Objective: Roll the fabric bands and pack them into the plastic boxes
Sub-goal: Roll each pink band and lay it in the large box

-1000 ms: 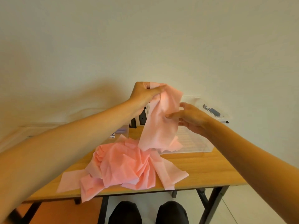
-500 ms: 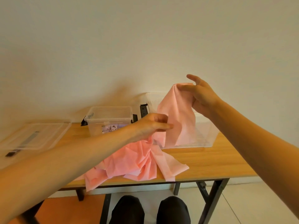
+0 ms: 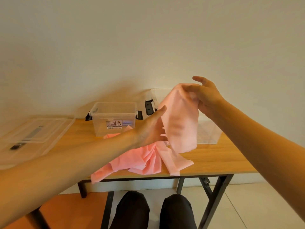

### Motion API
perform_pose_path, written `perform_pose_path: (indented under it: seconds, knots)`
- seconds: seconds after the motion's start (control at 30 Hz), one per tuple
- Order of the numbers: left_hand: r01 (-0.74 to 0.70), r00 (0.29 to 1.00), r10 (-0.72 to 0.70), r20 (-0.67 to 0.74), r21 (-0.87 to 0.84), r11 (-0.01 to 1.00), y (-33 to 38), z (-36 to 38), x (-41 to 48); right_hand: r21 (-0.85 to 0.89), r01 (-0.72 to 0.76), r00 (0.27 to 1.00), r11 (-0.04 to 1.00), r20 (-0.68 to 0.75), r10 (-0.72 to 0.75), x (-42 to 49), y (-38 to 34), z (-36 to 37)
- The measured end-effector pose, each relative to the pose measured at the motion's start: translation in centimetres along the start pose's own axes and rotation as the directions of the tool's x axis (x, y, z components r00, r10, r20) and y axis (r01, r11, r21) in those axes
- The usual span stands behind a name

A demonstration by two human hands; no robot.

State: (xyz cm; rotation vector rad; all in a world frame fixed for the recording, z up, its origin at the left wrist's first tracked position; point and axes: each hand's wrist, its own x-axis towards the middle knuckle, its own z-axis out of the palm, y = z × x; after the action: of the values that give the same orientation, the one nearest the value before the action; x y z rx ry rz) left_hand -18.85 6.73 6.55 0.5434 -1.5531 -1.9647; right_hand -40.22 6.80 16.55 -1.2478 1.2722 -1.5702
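Step in hand: I judge that one band is being lifted clear of the heap and straightened for rolling. Nothing is rolled yet, and I see no rolls in either box.
Next move: it likely calls for the free hand to catch the hanging lower end, pull the strip flat and start a tight roll from one end. The cloth is thin and limp, so a loose start would probably unwind.
Flat clear plastic lid (image 3: 36,134): lies at the left end of the wooden table (image 3: 222,159), well apart from the cloth.
Small clear plastic box (image 3: 113,114): stands open at the back edge, left of the middle, with a printed label on its front wall.
Left hand (image 3: 148,129): fingers straight and apart from any grip, held against or just beside the left edge of the hanging strip. Contact cannot be told through the blur.
Heap of pink fabric bands (image 3: 142,161): crumpled and creased at the front edge near the middle, with some ends spilling over that edge.
Raised pink fabric band (image 3: 179,126): hangs in the air above the heap, in front of the larger box, wide, soft and slightly wrinkled.
Right hand (image 3: 204,98): pinches the band's top end, with one finger lifted.
Large clear plastic box (image 3: 211,131): sits open at the back right corner, partly hidden by the band.
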Motion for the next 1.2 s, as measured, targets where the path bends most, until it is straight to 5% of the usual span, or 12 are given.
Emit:
perform_pose_path:
  seconds: [0.17,0.33,0.57,0.77,0.93,1.03,1.13,1.2]
  knots:
    - [0.03,0.993,-0.01,-0.122,0.165,0.986,-0.2,0.9,0.9,-0.001,0.002,0.999,1.0,-0.045,-0.002,0.4,-0.2,0.1]
    - [0.002,0.983,0.009,-0.181,0.063,0.998,0.0,-0.2,0.8,-0.041,-0.002,0.996,0.999,-0.09,-0.002,0.9,0.8,-0.3]
    - [0.032,0.995,-0.037,-0.093,-0.051,0.998,0.9,-0.8,-0.2,-0.012,-0.139,0.99,0.99,0.03,0.139,0.4,2.7,-0.4]
    - [0.037,0.999,-0.038,-0.012,-0.092,0.995,0.7,-1.1,-1.2,-0.333,-0.223,0.943,0.916,0.163,0.289,-0.3,3.2,-0.3]
    - [0.023,1.0,-0.026,-0.014,-0.156,0.987,0.6,-1.2,-1.9,-0.557,-0.082,0.981,0.826,0.103,0.167,-5.0,4.2,0.3]
    - [0.028,1.0,-0.03,-0.007,-0.164,0.986,0.4,-0.8,-2.7,-0.402,-0.109,0.978,0.909,0.121,0.17,-9.4,6.7,0.5]
    - [0.051,0.999,-0.053,-0.012,-0.144,0.988,-0.1,-0.6,-3.6,0.005,-0.241,0.944,0.971,0.233,0.233,-13.4,9.1,0.8]
    - [0.077,0.991,-0.084,-0.105,-0.071,0.994,-0.3,-0.4,-4.3,0.161,-0.216,0.967,0.963,0.172,0.188,-14.7,10.1,0.7]
